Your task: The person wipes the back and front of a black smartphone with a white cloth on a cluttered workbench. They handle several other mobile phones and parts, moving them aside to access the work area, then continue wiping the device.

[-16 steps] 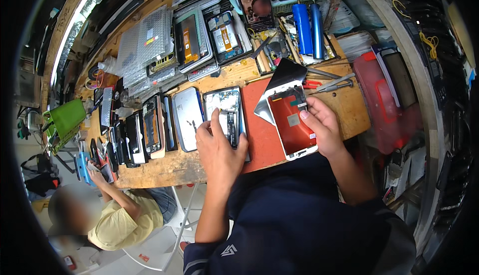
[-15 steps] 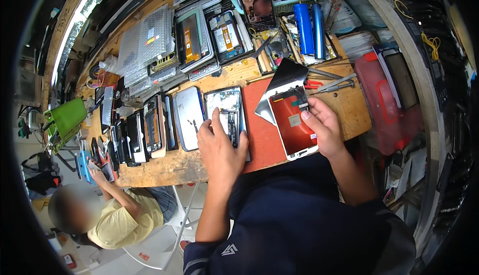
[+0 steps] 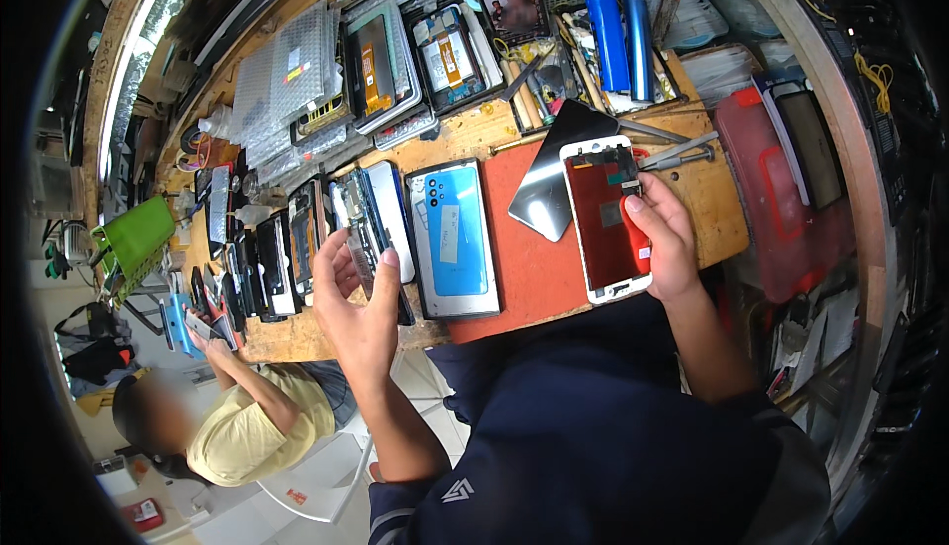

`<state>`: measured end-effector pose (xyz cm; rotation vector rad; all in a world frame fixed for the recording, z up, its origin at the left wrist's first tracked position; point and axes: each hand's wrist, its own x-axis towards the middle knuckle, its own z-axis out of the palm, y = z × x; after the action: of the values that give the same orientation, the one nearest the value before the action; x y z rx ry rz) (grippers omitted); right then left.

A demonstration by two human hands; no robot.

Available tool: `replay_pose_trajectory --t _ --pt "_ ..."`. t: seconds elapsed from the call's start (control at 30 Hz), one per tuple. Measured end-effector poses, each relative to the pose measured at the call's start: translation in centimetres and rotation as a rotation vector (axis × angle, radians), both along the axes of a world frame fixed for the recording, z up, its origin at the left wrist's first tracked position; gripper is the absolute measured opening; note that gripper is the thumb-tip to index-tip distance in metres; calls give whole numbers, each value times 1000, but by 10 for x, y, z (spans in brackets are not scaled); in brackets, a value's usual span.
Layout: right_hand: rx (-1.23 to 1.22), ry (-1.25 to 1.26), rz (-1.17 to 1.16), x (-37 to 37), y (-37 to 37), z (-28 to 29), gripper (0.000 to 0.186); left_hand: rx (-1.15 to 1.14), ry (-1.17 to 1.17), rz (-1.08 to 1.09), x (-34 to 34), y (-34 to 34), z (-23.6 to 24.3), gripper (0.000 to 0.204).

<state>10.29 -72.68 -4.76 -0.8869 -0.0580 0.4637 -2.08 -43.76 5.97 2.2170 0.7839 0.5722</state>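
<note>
Grasping opened phone (image 3: 360, 207) by its long sides in left hand (image 3: 356, 320), tilted near front edge of worktop (image 3: 725, 214), apparently sparing exposed parts. Pinching white-framed panel (image 3: 605, 234) by right rim in right hand (image 3: 670, 246), toward front right corner, presumably leaving red face uncovered.

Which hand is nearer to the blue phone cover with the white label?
Left. The left hand, holding an open phone, is just left of the blue phone cover; the right hand is farther, on its right.
</note>
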Motion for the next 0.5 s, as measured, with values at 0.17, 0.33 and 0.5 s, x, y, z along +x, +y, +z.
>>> replay_pose_trajectory --t 0.17,0.33,0.5 --pt "19 -17 -25 -1 3 2 32 283 125 -55 8 -27 -33 65" --pt "2 30 -35 -4 8 8 33 402 218 -110 15 -50 -59 68" --pt "-95 -80 150 -12 48 15 26 395 151 -153 2 -35 -57 39"
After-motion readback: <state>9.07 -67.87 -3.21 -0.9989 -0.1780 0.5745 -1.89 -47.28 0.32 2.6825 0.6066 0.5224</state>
